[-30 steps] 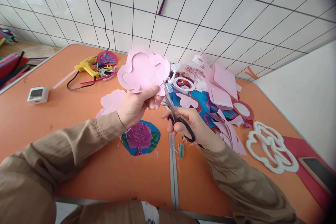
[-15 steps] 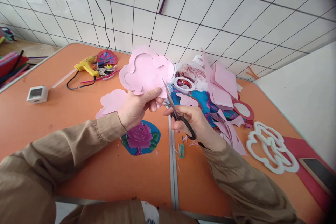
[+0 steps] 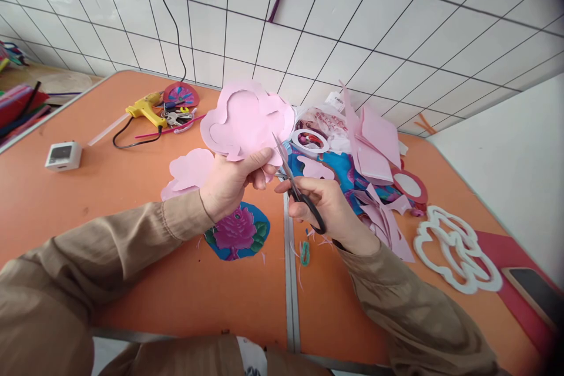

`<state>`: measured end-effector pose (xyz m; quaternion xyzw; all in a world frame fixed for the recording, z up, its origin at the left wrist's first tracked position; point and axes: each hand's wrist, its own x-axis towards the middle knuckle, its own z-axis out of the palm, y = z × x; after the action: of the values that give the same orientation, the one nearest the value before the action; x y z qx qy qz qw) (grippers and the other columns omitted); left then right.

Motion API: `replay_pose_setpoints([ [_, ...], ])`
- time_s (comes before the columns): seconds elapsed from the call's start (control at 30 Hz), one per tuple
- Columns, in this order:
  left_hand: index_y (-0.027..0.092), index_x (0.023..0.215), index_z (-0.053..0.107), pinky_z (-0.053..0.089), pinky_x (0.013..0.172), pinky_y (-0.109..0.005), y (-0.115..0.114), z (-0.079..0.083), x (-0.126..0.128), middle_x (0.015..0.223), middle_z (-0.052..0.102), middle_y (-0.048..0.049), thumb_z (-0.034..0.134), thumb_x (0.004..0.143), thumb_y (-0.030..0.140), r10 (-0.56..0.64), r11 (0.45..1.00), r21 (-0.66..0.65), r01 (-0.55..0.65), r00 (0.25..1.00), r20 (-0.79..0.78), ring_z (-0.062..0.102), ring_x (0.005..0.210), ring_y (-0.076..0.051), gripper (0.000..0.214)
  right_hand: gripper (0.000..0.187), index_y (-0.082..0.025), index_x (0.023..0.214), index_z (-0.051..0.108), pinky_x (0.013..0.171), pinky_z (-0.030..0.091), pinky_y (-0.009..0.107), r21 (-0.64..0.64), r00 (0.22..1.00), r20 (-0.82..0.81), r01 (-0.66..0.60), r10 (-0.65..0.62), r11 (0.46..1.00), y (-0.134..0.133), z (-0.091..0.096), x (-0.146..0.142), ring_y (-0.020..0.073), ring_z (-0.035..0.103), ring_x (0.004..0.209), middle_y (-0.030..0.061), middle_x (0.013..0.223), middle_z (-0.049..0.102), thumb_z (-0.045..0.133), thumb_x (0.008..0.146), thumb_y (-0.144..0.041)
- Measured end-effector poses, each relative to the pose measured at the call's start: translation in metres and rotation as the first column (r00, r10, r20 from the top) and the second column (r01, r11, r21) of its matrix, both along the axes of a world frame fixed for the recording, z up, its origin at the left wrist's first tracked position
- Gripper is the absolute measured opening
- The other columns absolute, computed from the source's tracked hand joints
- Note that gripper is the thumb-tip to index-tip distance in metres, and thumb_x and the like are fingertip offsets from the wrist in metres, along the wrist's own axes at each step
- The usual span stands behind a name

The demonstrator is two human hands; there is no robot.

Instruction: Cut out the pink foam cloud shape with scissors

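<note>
My left hand (image 3: 233,179) pinches the lower edge of pink paper (image 3: 249,120) with wavy, partly cut outlines, held up over the table. In my right hand (image 3: 324,205) is a pair of scissors (image 3: 314,210) with black handles. Their blades are parted at the paper's lower right edge, close to my left fingertips. A cloud-shaped pink paper piece (image 3: 194,169) lies partly behind my left wrist. Below that wrist, a round blue fabric piece with a purple peony (image 3: 238,232) rests on the table.
A yellow glue gun (image 3: 147,110) with a cord and a small white box (image 3: 63,156) are on the left. Folded pink sheets (image 3: 372,147), paper scraps (image 3: 385,220) and blue fabric are heaped at right. White cloud-shaped frames (image 3: 458,249) and a phone (image 3: 531,291) lie farther right.
The paper's right side has shifted slightly, and the scissors' handles have tilted a little. Both hands keep nearly the same place and grip.
</note>
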<state>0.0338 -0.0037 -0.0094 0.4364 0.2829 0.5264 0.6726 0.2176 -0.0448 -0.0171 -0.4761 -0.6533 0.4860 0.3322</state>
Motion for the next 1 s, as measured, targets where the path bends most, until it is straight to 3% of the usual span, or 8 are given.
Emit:
replay_pose_setpoints([
  [0.23, 0.014, 0.066, 0.062, 0.038, 0.041, -0.018, 0.0011, 0.0006, -0.0009, 0.058, 0.062, 0.0017, 0.069, 0.083, 0.023, -0.019, 0.999, 0.042, 0.019, 1.0, -0.013, 0.051, 0.041, -0.004, 0.021, 0.064, -0.014, 0.092, 0.067, 0.05, 0.031, 0.027, 0.031, 1.0, 0.03, -0.003, 0.002, 1.0, 0.0008, 0.0016, 0.0033, 0.0097, 0.039, 0.05, -0.0049, 0.056, 0.044, 0.075, 0.067, -0.072],
  [0.6, 0.014, 0.064, 0.064, 0.039, 0.041, -0.018, 0.0015, 0.0044, -0.0027, 0.058, 0.063, 0.0009, 0.068, 0.081, 0.022, -0.024, 1.0, -0.008, 0.024, 0.999, -0.046, 0.051, 0.041, -0.005, 0.02, 0.049, -0.014, 0.091, 0.067, 0.049, 0.029, 0.026, -0.024, 0.996, 0.088, 0.02, -0.018, 1.0, 0.0016, 0.0055, 0.0064, 0.0098, 0.036, 0.053, -0.0047, 0.06, 0.04, 0.079, 0.068, -0.056],
  [1.0, 0.014, 0.063, 0.064, 0.037, 0.041, -0.019, 0.0026, 0.0048, -0.005, 0.058, 0.063, 0.0008, 0.069, 0.079, 0.025, -0.039, 0.998, -0.049, 0.034, 0.995, -0.093, 0.05, 0.04, -0.005, 0.02, 0.048, -0.014, 0.089, 0.067, 0.053, 0.028, 0.027, -0.026, 0.984, 0.174, 0.045, -0.04, 0.999, 0.0024, 0.0077, 0.0095, 0.0106, 0.032, 0.057, -0.0047, 0.06, 0.035, 0.079, 0.067, -0.055],
])
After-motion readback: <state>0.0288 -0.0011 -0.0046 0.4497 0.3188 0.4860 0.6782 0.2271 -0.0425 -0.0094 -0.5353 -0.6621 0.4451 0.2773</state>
